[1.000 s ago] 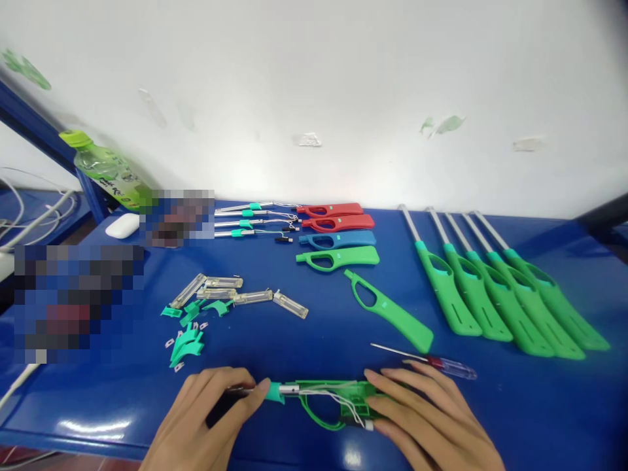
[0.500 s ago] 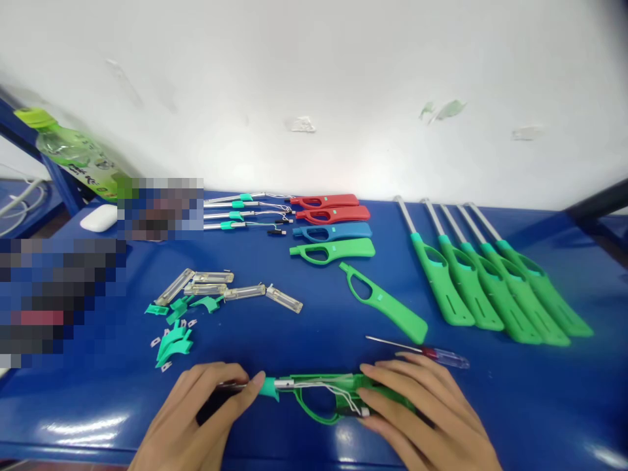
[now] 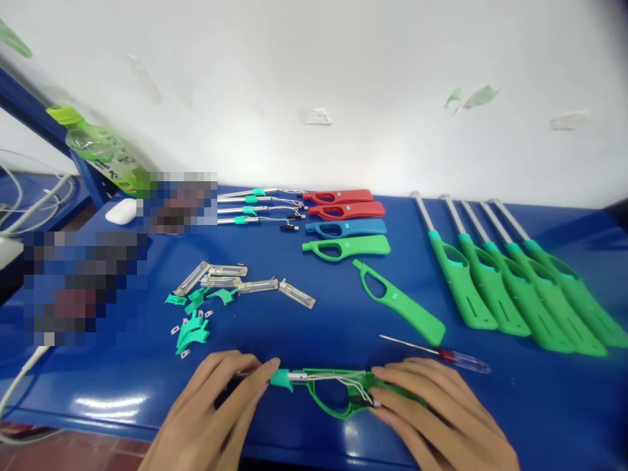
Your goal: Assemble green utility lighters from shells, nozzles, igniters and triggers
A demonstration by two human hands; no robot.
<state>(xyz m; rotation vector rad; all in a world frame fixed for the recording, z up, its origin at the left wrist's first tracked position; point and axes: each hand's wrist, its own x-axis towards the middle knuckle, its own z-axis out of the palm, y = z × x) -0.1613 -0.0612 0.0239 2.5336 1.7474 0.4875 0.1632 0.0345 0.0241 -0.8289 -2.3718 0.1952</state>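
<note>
An open green lighter half-shell (image 3: 338,392) with white wires and a teal collar lies at the near edge of the blue table (image 3: 314,327). My left hand (image 3: 216,412) pinches the metal tube at its left end, fingers closed on it. My right hand (image 3: 441,418) covers and presses on the handle end, fingers curled over it. A screwdriver (image 3: 441,354) with a clear and red handle lies just beyond my right hand. A loose green handle shell (image 3: 400,304) lies further back.
Several assembled green lighters (image 3: 510,288) lie in a row at the right. Red, blue and green handle shells (image 3: 343,222) and metal tubes (image 3: 245,203) sit at the back. Clear fuel tanks (image 3: 245,284) and teal small parts (image 3: 191,330) lie left. A green bottle (image 3: 98,150) stands far left.
The view has shifted slightly. Both hands stay on the lighter half-shell, which has barely moved on the table.
</note>
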